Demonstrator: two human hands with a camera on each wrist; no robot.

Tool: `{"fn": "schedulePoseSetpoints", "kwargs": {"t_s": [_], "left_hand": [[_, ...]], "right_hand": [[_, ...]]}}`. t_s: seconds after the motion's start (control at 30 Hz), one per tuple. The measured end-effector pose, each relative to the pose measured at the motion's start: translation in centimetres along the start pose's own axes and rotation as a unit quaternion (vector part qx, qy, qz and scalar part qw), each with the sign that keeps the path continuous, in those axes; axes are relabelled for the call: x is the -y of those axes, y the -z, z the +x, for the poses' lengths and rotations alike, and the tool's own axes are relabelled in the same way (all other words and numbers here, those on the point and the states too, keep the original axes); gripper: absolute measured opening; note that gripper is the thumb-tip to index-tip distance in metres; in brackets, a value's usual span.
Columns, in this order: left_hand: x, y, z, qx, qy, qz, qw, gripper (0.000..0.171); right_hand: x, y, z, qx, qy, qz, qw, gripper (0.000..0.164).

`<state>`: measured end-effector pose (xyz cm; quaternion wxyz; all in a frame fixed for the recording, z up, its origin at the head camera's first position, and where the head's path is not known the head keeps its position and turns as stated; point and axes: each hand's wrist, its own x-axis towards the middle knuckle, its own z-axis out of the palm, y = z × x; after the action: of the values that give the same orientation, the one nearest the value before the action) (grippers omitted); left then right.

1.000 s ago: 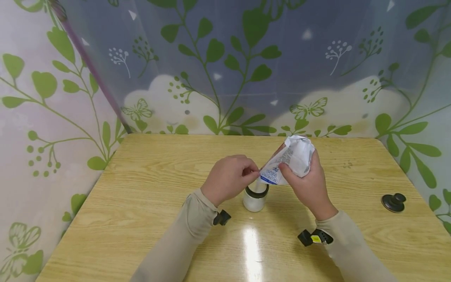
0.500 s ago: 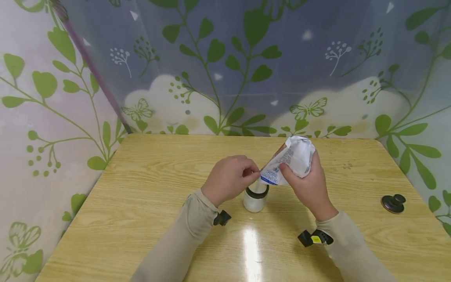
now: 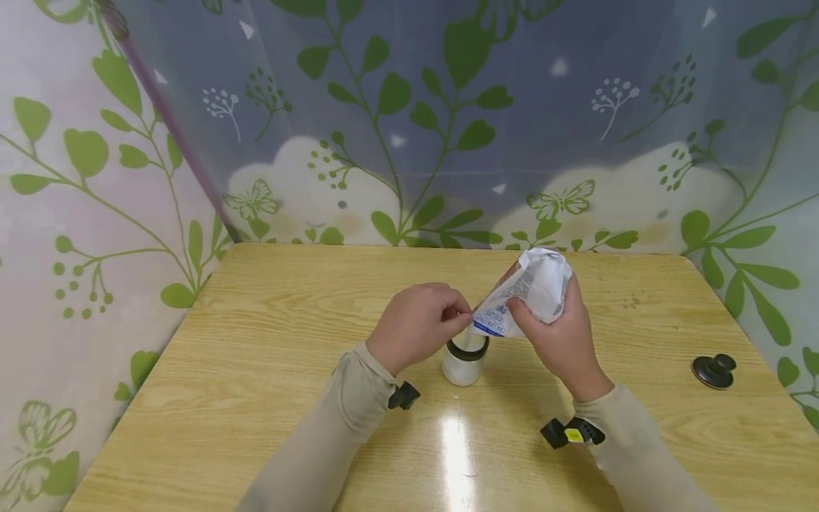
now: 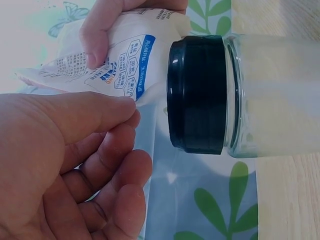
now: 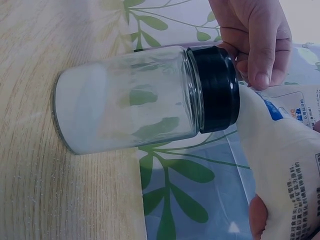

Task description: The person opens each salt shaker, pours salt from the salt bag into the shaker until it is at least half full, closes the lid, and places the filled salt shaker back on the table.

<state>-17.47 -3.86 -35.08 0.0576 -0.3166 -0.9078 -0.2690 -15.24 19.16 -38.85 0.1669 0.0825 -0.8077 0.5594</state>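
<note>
White bag [image 3: 544,284], head view: tilted in the grasp of the right hand [image 3: 563,338], its lower corner above the jar [image 3: 462,370].
Jar, head view: upright, uncovered, midway between the left and right edges of the table [image 3: 288,306].
Lid [image 3: 714,370], head view: near the table's right edge.
Left hand [image 3: 419,320], left wrist view: thumb and forefinger pinching the bag's printed corner beside the black rim [image 4: 197,95]; bag-to-rim contact cannot be determined.
Powder [image 5: 82,112], right wrist view: white, at the jar's base.
Grains [image 5: 30,192], right wrist view: apparently scattered on the table.
Spill hazard: likely if the pinch slips or the bag's corner drifts off the rim.
Tipping hazard: possible should the bag knock the jar, which neither hand steadies.
</note>
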Motion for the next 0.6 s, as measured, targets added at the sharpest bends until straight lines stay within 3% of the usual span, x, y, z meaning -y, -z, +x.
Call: {"fn": "schedulePoseSetpoints", "kwargs": {"t_s": [0.6], "left_hand": [[0.18,-0.11,0.09,0.002,0.001,0.003,1.0000,0.011]], "right_hand": [[-0.20,-0.08,0.00,0.000,-0.004,-0.003,1.000,0.070]]}}
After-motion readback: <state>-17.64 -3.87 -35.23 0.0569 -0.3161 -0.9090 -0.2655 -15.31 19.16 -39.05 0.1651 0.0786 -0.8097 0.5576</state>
